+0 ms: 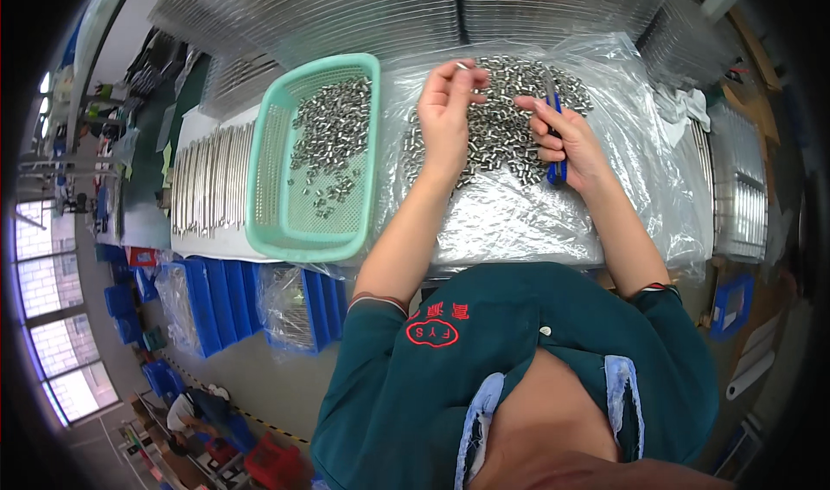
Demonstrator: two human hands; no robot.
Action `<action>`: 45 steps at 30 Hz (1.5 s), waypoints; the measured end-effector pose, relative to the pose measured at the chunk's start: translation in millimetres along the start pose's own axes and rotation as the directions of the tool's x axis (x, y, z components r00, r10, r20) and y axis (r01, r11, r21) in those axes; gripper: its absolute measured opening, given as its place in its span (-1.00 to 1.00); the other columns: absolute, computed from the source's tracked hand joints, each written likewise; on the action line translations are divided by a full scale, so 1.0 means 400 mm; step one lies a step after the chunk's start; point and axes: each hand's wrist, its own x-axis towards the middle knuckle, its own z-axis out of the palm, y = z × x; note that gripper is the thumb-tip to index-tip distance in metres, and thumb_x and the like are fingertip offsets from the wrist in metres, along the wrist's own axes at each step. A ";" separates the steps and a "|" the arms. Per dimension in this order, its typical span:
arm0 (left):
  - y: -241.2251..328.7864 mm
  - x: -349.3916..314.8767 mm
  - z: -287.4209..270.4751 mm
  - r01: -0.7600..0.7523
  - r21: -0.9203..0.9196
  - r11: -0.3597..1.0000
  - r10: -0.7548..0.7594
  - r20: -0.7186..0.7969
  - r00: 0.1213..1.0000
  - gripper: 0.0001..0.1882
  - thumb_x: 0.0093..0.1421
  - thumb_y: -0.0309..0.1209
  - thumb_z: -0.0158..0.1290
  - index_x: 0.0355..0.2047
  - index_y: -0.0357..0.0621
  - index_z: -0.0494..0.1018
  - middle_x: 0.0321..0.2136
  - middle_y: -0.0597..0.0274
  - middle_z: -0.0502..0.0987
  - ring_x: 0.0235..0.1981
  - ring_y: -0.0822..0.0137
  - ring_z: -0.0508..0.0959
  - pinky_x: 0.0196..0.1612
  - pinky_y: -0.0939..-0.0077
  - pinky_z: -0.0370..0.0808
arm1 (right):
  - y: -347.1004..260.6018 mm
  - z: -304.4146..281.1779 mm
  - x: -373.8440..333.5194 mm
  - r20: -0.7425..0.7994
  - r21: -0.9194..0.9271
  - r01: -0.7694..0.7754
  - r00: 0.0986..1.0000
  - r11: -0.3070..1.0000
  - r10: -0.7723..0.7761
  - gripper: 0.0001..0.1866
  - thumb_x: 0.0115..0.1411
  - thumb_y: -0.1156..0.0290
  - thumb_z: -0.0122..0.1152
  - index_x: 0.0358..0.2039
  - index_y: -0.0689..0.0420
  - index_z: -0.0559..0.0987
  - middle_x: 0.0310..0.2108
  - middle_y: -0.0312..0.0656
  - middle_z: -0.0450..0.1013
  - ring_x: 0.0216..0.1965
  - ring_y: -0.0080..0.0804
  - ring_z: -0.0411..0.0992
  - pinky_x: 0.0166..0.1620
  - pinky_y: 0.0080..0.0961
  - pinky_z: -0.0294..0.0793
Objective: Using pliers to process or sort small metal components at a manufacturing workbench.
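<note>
My left hand [447, 114] is raised over the far left part of a heap of small shiny metal sleeves [510, 135], thumb and fingers closed in a pinch on one small metal sleeve [462, 65]. To its right, my right hand [572, 144] is closed around blue-handled pliers [556, 172]. Their metal jaws point away from me over the heap, and the fingers partly cover the handles. The heap lies on a clear plastic sheet [510, 230] spread over the table. Left of the heap stands a mint-green plastic basket [259, 187] with more sleeves scattered inside.
A row of thin metal rods [212, 179] lies left of the basket. Stacked clear plastic trays [346, 14] line the table's far side, with more trays [742, 179] at the right. Blue bins [220, 304] sit below the table's left edge. A person [203, 412] is farther off, lower left.
</note>
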 end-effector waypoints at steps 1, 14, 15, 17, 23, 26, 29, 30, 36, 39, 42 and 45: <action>0.014 0.011 -0.014 -0.014 0.010 1.000 0.014 -0.016 1.000 -0.70 0.21 -0.27 -0.10 -0.17 -0.24 0.32 -0.31 0.20 0.43 -0.34 0.46 0.43 -0.36 0.62 0.39 | -0.001 -0.001 -0.001 -0.009 -0.002 0.013 1.000 1.000 -0.013 -0.66 0.20 0.30 -0.03 -0.10 0.26 0.37 -0.62 -0.49 0.22 -0.73 -0.88 0.03 -0.72 -0.93 0.01; 0.023 0.043 -0.067 0.011 -0.025 1.000 -0.015 -0.177 0.984 -0.71 0.24 -0.24 -0.16 -0.28 -0.23 0.39 -0.45 0.27 0.46 -0.40 0.51 0.44 -0.41 0.67 0.38 | 0.006 -0.011 0.016 -0.176 0.025 0.189 0.968 0.982 -0.181 -0.58 0.22 0.05 -0.13 -0.35 0.23 0.39 -0.66 -0.42 0.17 -0.67 -0.73 0.11 -0.60 -0.77 0.19; 0.020 0.047 -0.071 0.010 0.027 1.000 -0.005 -0.192 0.981 -0.73 0.23 -0.26 -0.14 -0.28 -0.21 0.40 -0.45 0.28 0.47 -0.41 0.51 0.44 -0.40 0.67 0.39 | 0.007 -0.014 0.017 -0.188 0.028 0.192 0.965 0.981 -0.184 -0.57 0.22 0.04 -0.13 -0.36 0.22 0.39 -0.67 -0.42 0.17 -0.67 -0.73 0.11 -0.60 -0.77 0.18; 0.012 0.053 -0.083 0.014 0.085 0.996 0.001 -0.183 0.983 -0.75 0.20 -0.27 -0.08 -0.33 -0.21 0.44 -0.44 0.30 0.47 -0.41 0.52 0.45 -0.39 0.66 0.39 | 0.005 -0.017 0.017 -0.190 0.030 0.197 0.963 0.980 -0.188 -0.58 0.21 0.04 -0.14 -0.38 0.21 0.38 -0.68 -0.41 0.17 -0.67 -0.72 0.11 -0.61 -0.77 0.17; -0.024 0.035 -0.093 -0.210 0.933 0.293 0.152 0.172 0.973 -0.90 -0.07 -0.39 0.12 -0.47 0.00 0.50 -0.23 0.22 0.41 -0.07 0.15 0.28 -0.06 0.24 0.20 | -0.002 -0.023 0.010 -0.132 0.080 0.205 0.972 0.976 -0.193 -0.58 0.22 0.05 -0.14 -0.41 0.21 0.39 -0.69 -0.41 0.16 -0.69 -0.74 0.08 -0.64 -0.78 0.13; -0.038 0.022 -0.097 -0.229 0.961 0.157 0.109 0.214 0.971 -0.87 -0.06 -0.34 0.13 -0.44 0.06 0.51 -0.15 0.25 0.40 0.01 0.13 0.25 -0.01 0.19 0.16 | 0.000 -0.020 0.010 -0.134 0.073 0.213 0.970 0.974 -0.202 -0.58 0.22 0.05 -0.14 -0.39 0.22 0.40 -0.68 -0.41 0.17 -0.70 -0.75 0.08 -0.66 -0.80 0.11; -0.050 0.021 -0.099 -0.214 0.969 0.122 0.065 0.207 0.976 -0.87 -0.07 -0.35 0.14 -0.44 0.05 0.52 -0.11 0.21 0.38 0.09 0.10 0.18 0.04 0.07 0.07 | 0.001 -0.018 0.006 -0.114 0.055 0.212 0.972 0.976 -0.205 -0.59 0.22 0.07 -0.12 -0.35 0.23 0.41 -0.67 -0.41 0.18 -0.71 -0.77 0.08 -0.67 -0.81 0.11; -0.052 0.018 -0.100 -0.231 0.969 0.093 0.075 0.224 0.972 -0.87 -0.06 -0.35 0.13 -0.43 0.05 0.52 -0.11 0.22 0.38 0.09 0.10 0.18 0.04 0.08 0.07 | 0.002 -0.018 0.005 -0.094 0.050 0.207 0.975 0.977 -0.202 -0.59 0.21 0.08 -0.11 -0.33 0.24 0.41 -0.67 -0.42 0.18 -0.72 -0.78 0.08 -0.68 -0.81 0.11; -0.036 0.022 -0.069 -0.315 0.920 0.233 0.143 0.288 0.947 -0.86 -0.05 -0.38 0.12 -0.41 0.02 0.51 -0.16 0.19 0.41 0.04 0.10 0.23 0.06 0.14 0.08 | 0.006 -0.011 0.003 -0.025 -0.003 0.162 0.986 0.987 -0.162 -0.63 0.18 0.25 -0.03 -0.10 0.24 0.38 -0.64 -0.47 0.20 -0.72 -0.83 0.07 -0.69 -0.88 0.06; -0.018 0.023 -0.033 -0.410 0.765 0.498 0.236 0.335 0.912 -0.82 0.00 -0.39 0.09 -0.34 -0.04 0.51 -0.19 0.19 0.43 -0.03 0.18 0.33 0.02 0.32 0.21 | 0.004 0.004 -0.003 -0.057 -0.135 0.087 0.994 0.987 -0.095 -0.63 0.17 0.24 -0.01 -0.11 0.23 0.39 -0.63 -0.47 0.21 -0.72 -0.83 0.07 -0.68 -0.88 0.06; -0.020 -0.007 0.005 0.012 0.231 0.973 -0.076 0.273 0.959 -0.80 0.13 -0.44 -0.01 -0.24 -0.21 0.45 -0.15 0.17 0.42 -0.12 0.43 0.40 -0.10 0.57 0.35 | 0.010 0.001 0.000 -0.012 -0.119 0.051 0.999 0.992 -0.053 -0.68 0.16 0.24 0.03 -0.18 0.19 0.43 -0.63 -0.48 0.22 -0.71 -0.83 0.09 -0.67 -0.87 0.08; -0.017 -0.025 0.022 0.261 0.074 0.962 -0.271 0.257 0.927 -0.77 0.14 -0.43 -0.02 -0.19 -0.22 0.42 -0.15 0.19 0.43 -0.14 0.42 0.41 -0.10 0.56 0.35 | 0.014 -0.005 0.000 -0.017 -0.059 0.042 0.999 0.997 -0.043 -0.76 0.14 0.25 0.06 -0.29 0.16 0.44 -0.63 -0.47 0.25 -0.71 -0.83 0.10 -0.68 -0.87 0.09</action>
